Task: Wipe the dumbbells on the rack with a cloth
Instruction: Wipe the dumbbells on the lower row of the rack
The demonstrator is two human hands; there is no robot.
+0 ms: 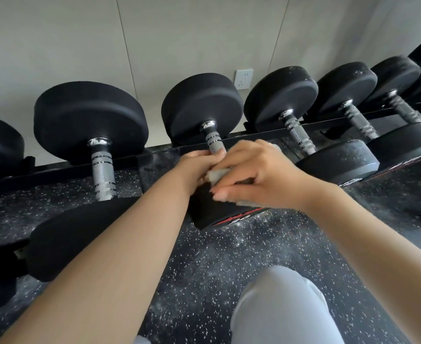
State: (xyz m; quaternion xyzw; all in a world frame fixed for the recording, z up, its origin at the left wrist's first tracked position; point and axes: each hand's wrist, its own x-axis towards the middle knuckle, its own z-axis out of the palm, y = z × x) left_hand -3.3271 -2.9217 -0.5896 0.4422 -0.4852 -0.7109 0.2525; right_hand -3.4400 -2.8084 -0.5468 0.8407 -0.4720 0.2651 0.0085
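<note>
Several black dumbbells with knurled metal handles lie side by side on a low black rack [266, 132]. My left hand [199, 167] grips the handle of the middle dumbbell [202, 108] just below its far head. My right hand [256, 175] presses a grey cloth [217, 173] onto the top of that dumbbell's near head [212, 212], fingers spread over the cloth. Most of the cloth is hidden under my right hand. The near head shows a red stripe and the number 20.
A neighbouring dumbbell [100, 155] lies close on the left and another dumbbell [298, 130] close on the right. Behind the rack is a wall with a white socket [243, 78]. The floor [204, 269] is black speckled rubber. My knee [281, 306] in light trousers is low in view.
</note>
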